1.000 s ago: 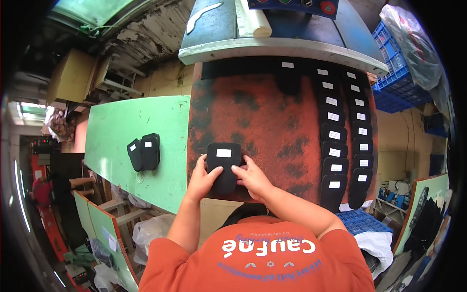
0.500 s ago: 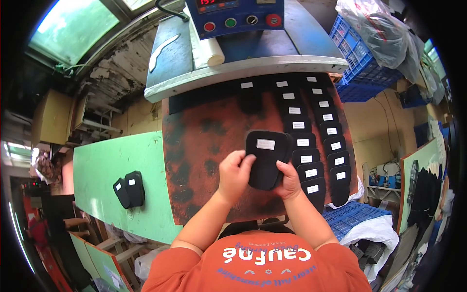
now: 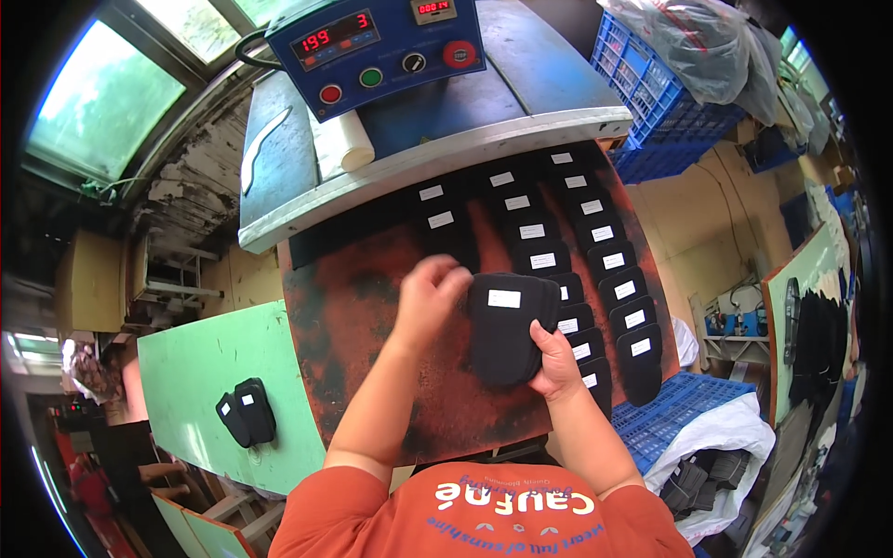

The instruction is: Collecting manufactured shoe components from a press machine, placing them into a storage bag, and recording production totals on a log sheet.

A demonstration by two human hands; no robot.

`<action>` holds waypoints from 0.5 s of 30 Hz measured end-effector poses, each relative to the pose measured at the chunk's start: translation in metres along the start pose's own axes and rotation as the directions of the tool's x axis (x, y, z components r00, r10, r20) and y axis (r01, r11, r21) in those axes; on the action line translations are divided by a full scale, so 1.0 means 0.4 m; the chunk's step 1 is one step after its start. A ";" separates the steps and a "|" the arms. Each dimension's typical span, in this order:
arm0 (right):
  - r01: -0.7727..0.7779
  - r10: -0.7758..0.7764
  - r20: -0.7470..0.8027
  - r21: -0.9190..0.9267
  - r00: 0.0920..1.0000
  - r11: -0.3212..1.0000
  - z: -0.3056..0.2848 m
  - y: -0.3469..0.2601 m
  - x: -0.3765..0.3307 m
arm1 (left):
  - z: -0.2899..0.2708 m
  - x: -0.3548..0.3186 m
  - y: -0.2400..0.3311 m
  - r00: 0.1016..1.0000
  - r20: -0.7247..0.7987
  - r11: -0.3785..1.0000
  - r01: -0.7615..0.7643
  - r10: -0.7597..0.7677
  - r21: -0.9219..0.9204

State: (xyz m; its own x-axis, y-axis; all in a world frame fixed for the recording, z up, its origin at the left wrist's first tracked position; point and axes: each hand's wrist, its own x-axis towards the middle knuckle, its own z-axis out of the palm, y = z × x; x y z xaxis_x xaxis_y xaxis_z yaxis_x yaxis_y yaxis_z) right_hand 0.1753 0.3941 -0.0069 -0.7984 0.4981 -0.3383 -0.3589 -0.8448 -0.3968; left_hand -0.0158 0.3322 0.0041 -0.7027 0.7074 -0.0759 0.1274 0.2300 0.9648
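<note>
Left hand point(image 3: 430, 296) blurred — its fingers indistinct; lower black pieces point(image 3: 595, 377) hidden behind the right hand point(image 3: 555, 361).

Both bare forearms enter from the lower edge and extend forward. Left hand point(image 3: 430, 296): raised, fingers curled loosely, motion-blurred, grip state not determinable. Right hand point(image 3: 554, 358): fingers and thumb closed in a grip, wrist straight, forearm angled toward centre.

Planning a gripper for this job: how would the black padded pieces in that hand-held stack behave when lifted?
The stack of black pieces probably weighs little: the right hand supports it from one edge. The pieces look flat and thin, likely flexible. The left hand touches its top edge, so layers may slide.
</note>
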 end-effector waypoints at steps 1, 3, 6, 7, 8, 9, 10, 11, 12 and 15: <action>0.011 -0.011 -0.009 -0.005 1.000 1.000 -0.001 0.006 0.008 | 0.005 -0.039 0.017 0.976 0.171 0.978 0.158 -0.134 -0.135; 0.008 -0.008 -0.004 0.032 1.000 0.999 -0.004 -0.006 0.009 | 0.010 -0.050 -0.001 0.990 0.026 0.955 0.139 -0.137 -0.263; 0.010 -0.009 -0.002 0.095 1.000 0.995 -0.005 -0.041 -0.002 | -0.029 0.022 -0.034 0.968 -0.178 0.977 0.151 -0.177 -0.151; -0.008 0.005 0.022 0.144 1.000 0.989 0.010 -0.056 -0.011 | -0.042 0.042 -0.046 0.963 -0.217 0.985 0.138 -0.158 -0.103; -0.029 0.020 0.047 0.193 0.999 0.981 0.025 -0.063 -0.016 | -0.054 0.062 -0.071 0.957 -0.257 0.990 0.128 -0.137 -0.053; -0.025 0.017 0.044 0.191 0.999 0.981 0.019 -0.064 -0.019 | -0.051 0.079 -0.074 0.957 -0.284 0.996 0.073 -0.057 0.045; -0.034 0.031 0.025 0.138 0.999 0.990 0.011 -0.061 -0.021 | -0.047 0.075 -0.079 0.958 -0.282 0.996 0.073 -0.058 0.042; -0.046 0.046 0.006 0.085 0.999 0.995 0.005 -0.057 -0.022 | -0.045 0.065 -0.085 0.925 -0.340 0.960 -0.078 0.170 0.268; -0.021 0.021 -0.004 0.018 1.000 1.000 0.001 -0.048 -0.023 | -0.034 0.056 -0.073 0.855 -0.336 0.851 -0.203 0.395 0.484; -0.014 0.011 -0.048 -0.057 0.999 0.998 -0.017 -0.020 -0.023 | 0.023 -0.046 -0.001 0.999 0.016 0.991 0.042 -0.041 -0.129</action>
State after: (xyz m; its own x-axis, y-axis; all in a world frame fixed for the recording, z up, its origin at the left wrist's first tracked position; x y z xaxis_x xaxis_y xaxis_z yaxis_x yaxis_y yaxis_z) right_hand 0.1890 0.3976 -0.0063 -0.7784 0.4974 -0.3831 -0.3194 -0.8391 -0.4404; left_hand 0.0033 0.3253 0.0027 -0.6957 0.7084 -0.1191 0.0059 0.1714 0.9852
